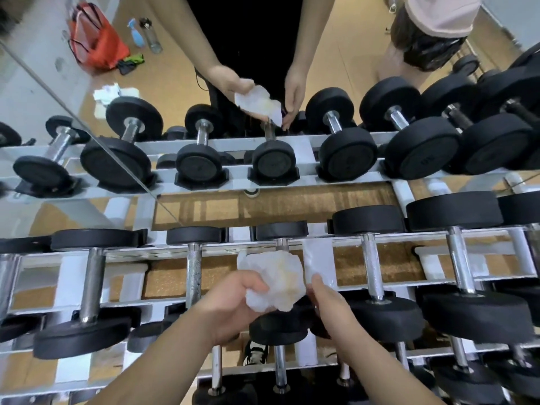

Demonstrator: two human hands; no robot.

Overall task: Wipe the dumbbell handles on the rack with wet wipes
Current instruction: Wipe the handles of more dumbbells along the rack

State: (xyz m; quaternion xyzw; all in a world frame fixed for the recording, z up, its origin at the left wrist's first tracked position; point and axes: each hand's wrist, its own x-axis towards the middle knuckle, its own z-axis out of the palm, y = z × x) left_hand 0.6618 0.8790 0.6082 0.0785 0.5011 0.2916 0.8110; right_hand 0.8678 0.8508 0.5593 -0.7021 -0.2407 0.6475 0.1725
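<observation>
A crumpled white wet wipe (271, 279) sits over the chrome handle of a small black dumbbell (281, 231) in the middle of the rack's top tier. Only a short piece of that handle (282, 244) shows above the wipe. My left hand (230, 305) grips the wad from the left. My right hand (330, 302) comes in from the right, thumb and fingertips pinching the wipe's right edge. The mirror behind the rack shows both hands on the wipe's reflection (257, 103).
Neighbouring dumbbells (194, 258) (371, 258) lie in a row on the white rack (318, 264), heavier ones to the right (461, 258). A lower tier (280, 366) lies beneath. The mirror reflects a red bag (96, 39), bottles (146, 33) and a person in a pink cap (438, 16).
</observation>
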